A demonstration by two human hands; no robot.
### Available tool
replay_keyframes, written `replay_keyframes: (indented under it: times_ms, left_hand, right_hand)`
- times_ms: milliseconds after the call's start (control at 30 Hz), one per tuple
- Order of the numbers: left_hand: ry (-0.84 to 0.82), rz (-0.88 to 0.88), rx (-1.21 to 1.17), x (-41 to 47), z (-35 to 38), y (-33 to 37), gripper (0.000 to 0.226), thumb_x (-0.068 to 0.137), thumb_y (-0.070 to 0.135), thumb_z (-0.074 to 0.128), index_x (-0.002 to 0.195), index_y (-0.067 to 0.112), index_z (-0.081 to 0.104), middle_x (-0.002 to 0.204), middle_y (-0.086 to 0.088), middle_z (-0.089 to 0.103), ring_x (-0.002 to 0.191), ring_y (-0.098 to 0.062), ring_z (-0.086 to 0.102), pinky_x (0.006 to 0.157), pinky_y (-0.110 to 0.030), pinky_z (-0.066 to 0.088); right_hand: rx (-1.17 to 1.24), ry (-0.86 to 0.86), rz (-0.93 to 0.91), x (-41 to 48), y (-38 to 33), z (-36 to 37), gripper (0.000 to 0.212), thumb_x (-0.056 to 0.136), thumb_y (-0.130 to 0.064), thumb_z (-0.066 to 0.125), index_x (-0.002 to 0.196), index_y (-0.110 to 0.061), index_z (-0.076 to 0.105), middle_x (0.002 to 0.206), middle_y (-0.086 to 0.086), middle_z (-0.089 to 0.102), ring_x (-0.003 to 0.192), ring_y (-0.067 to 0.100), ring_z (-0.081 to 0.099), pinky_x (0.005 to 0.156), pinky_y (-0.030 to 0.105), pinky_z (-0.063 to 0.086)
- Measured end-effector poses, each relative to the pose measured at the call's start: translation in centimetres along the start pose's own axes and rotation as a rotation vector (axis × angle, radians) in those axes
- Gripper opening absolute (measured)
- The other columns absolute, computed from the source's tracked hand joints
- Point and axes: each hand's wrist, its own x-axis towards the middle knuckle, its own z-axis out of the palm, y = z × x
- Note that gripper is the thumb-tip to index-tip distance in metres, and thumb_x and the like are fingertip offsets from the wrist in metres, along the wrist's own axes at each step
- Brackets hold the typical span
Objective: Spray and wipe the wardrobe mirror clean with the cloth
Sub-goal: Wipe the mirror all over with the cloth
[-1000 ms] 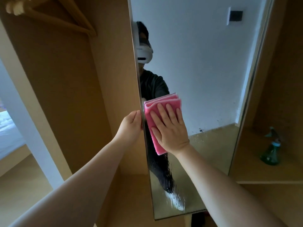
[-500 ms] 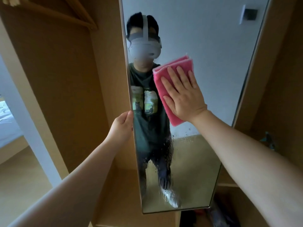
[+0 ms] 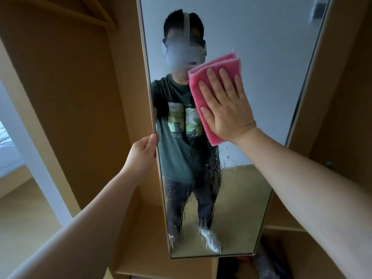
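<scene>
The mirror [image 3: 261, 97] is a tall glass panel in a thin pale frame, set in a wardrobe [image 3: 70, 107] of matte tan board. The cloth [image 3: 201, 85] is pink and nubby, folded into a thick oblong with pale edges. It lies flat on the upper half of the glass, about midway across.

The right grip [image 3: 227, 109] is released, with fingers straight and spread and the palm pressing the cloth to the glass. The left grip [image 3: 141, 152] grasps the mirror's left edge, lower than the cloth. Droplets [image 3: 227, 164] bead and run down the glass from just under the cloth to the bottom edge. A wooden hanger [image 3: 96, 15] shows at top left.

A second ago the cloth sat lower, against the left edge just beside the left grip. It has since gone up and toward the middle, while the left grip stays on the edge.
</scene>
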Motion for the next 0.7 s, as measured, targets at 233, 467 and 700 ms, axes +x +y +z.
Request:
replay_keyframes:
  times_ms: [233,467,700]
  left_hand:
    - [0.038,-0.028,-0.063,-0.6,0.9,0.1,0.044,0.103,0.042,0.032,0.118,0.017,0.064,0.125,-0.011,0.06,0.121,-0.03,0.051,0.105,-0.045,0.04]
    - [0.014,-0.054,-0.059,-0.5,0.9,-1.1,0.045,0.102,0.044,0.032,0.125,0.019,0.061,0.131,-0.009,0.058,0.127,-0.03,0.048,0.109,-0.049,0.037]
    - [0.016,-0.08,-0.085,-0.2,1.0,-1.3,0.042,0.101,0.045,0.033,0.121,0.024,0.064,0.129,-0.005,0.059,0.127,-0.028,0.048,0.11,-0.05,0.036]
  right_hand:
    - [0.059,-0.018,0.153,-2.2,-2.4,0.7,0.056,0.102,-0.04,0.034,0.149,-0.01,0.035,0.154,0.018,0.033,0.142,0.041,0.028,0.116,0.057,0.017]
    - [0.168,-0.048,0.221,-8.1,-5.9,2.9,0.061,0.103,-0.043,0.024,0.154,-0.013,0.01,0.159,0.013,0.011,0.148,0.034,0.007,0.12,0.053,0.006]
    - [0.17,-0.118,0.209,-14.3,-8.8,4.3,0.061,0.104,-0.044,0.019,0.156,-0.015,0.004,0.163,0.008,-0.009,0.15,0.031,-0.004,0.121,0.05,0.0]
